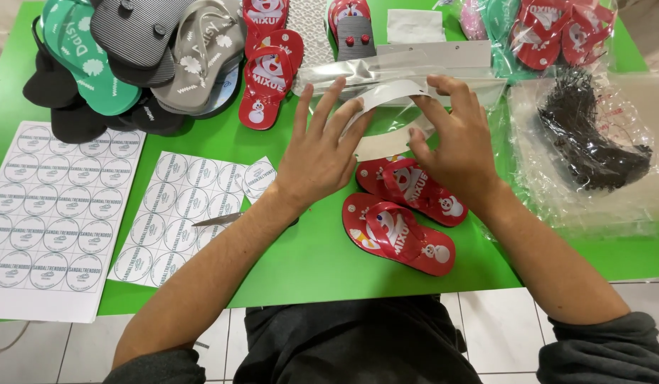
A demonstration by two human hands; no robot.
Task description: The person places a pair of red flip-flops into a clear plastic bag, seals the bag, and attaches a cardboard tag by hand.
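Low in the frame's centre, two small red flip-flops (404, 217) lie on the green desk (308, 263). Above them, the left hand (319, 153) and right hand (454, 139) each keep a narrow fingertip grip on a curved white card strip (393, 96). Sticker sheets (55, 213) lie lower left; piled sandals (141, 60) upper left.

A green table (308, 263) carries sticker sheets (52, 213), red flip-flops (400, 231), piled sandals (130, 57) and clear bags (592, 142)
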